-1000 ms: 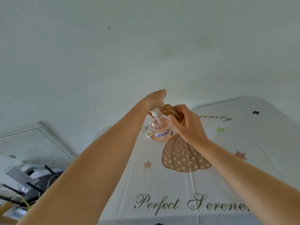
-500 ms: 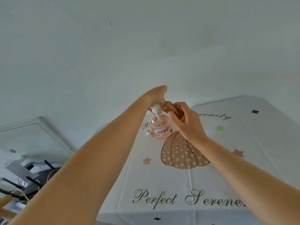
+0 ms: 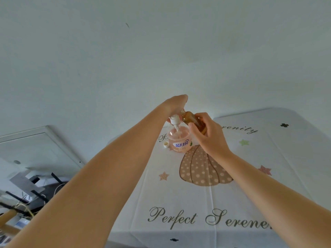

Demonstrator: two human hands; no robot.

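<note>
While both forearms stretch from the near edge toward the far side of the table, the near half of the printed tablecloth shows only its lettering.

Farther on, at about 12 o'clock from the pumpkin print, the right hand grips a small amber bottle, with fingers and thumb curled round its body. This bottle is held in the air and tilted, and its mouth points to 10 o'clock, close against the pump head. The left hand comes from above and closes over that pump head. How its fingers lie I cannot tell, because the back of the hand hides them.

Below stands the pink soap bottle, upright on the cloth. A small white cap lies just beside it at 9 o'clock, and I think it belongs to the amber bottle. Behind all is a plain wall.

By my judgement, the opening is done and the filling from the pump is in progress. Whether soap flows at this moment is too small to see. What is left is to finish pumping and to put the cap back.
</note>
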